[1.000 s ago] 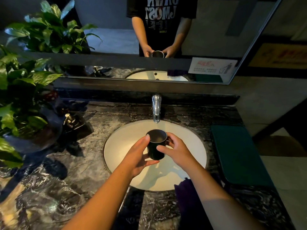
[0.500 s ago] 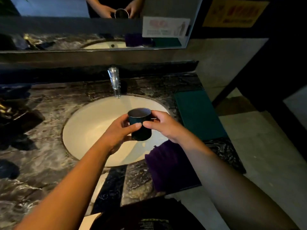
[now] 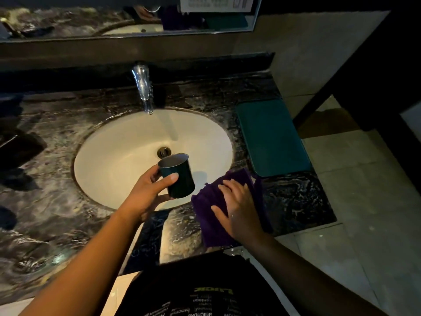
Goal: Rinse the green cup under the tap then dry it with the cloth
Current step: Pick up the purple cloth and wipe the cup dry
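Observation:
The dark green cup (image 3: pixel 180 176) is held upright and slightly tilted over the front of the white sink (image 3: pixel 118 156), gripped by my left hand (image 3: pixel 148 192) around its side. My right hand (image 3: pixel 237 208) lies flat with spread fingers on the purple cloth (image 3: pixel 211 224), which rests on the marble counter at the sink's front right. The chrome tap (image 3: pixel 143 87) stands behind the basin; no water stream is visible from it.
A teal mat (image 3: pixel 273 135) lies on the dark marble counter (image 3: pixel 57 213) right of the sink. Dark objects sit at the counter's left edge. A mirror (image 3: pixel 127 17) runs along the back wall. The counter ends at the right, with tiled floor beyond.
My right hand has let go of the cup and dropped onto the purple cloth. The left hand alone now holds the cup, lower and nearer the sink's front. The view has tilted downward.

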